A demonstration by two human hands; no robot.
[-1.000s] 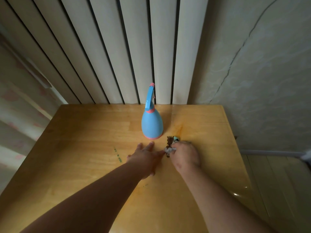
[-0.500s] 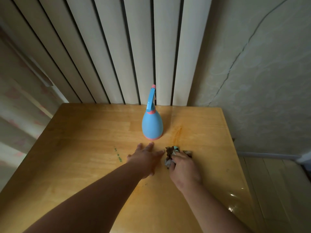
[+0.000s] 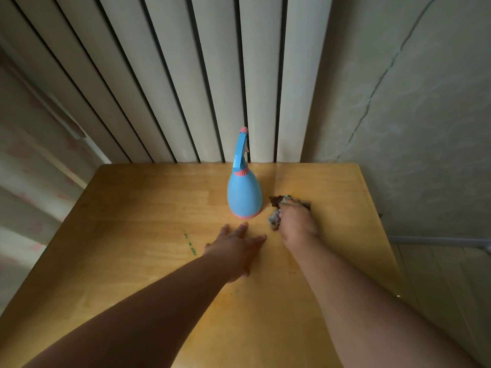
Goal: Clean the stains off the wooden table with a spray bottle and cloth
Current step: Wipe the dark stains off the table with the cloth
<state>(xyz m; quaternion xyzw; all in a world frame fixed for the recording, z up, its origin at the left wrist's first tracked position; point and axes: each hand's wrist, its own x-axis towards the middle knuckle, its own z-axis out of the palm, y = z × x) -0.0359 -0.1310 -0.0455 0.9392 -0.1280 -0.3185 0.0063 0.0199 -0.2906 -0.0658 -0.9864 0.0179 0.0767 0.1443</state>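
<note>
The right hand is clutching a crumpled cloth and pressing it onto the wooden desk right of centre in the frame, just beside the base of the spray bottle; the bottle is standing upright, blue with pink trim, near the desk's far edge. The left hand is lying flat on the desk at centre, fingers spread wide and holding nothing; small green marks are showing just left of it.

Right hand presses cloth on table beside spray bottle.
</note>
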